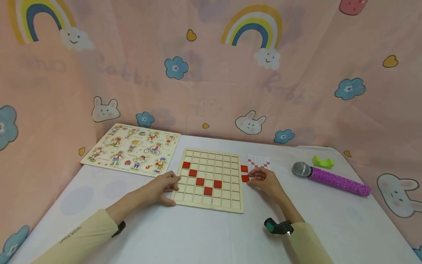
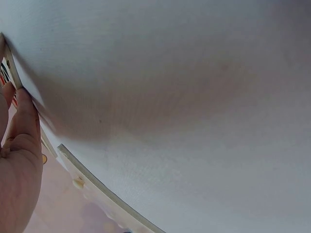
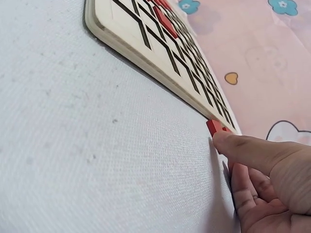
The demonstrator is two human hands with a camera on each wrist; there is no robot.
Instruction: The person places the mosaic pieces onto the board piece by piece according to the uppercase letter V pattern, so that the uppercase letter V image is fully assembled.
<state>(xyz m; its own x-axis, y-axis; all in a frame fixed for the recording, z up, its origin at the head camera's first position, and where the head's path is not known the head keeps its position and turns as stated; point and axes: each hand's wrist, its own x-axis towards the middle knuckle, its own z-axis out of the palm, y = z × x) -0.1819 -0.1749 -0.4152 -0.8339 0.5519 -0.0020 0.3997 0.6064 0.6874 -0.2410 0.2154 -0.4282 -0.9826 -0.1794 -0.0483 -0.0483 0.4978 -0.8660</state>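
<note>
A square wooden grid board (image 1: 227, 201) lies on the white table, with several red square tiles (image 1: 200, 181) in its cells. My left hand (image 1: 159, 189) holds the board's near left corner, its thumb by the near edge and its fingers along the left side. At the board's right edge, my right hand (image 1: 266, 182) pinches a red square tile (image 1: 245, 178) with thumb and fingers. In the right wrist view the thumb covers part of that tile (image 3: 214, 127). Another red tile (image 1: 244, 168) lies just beyond it. A small pattern card (image 1: 258, 158) is partly hidden behind the right hand.
A picture puzzle board (image 1: 128, 150) of children lies at the back left. To the right are a purple glittery microphone (image 1: 339, 180) and a lime green block (image 1: 322, 162). A pink patterned cloth (image 1: 204, 95) hangs behind the table.
</note>
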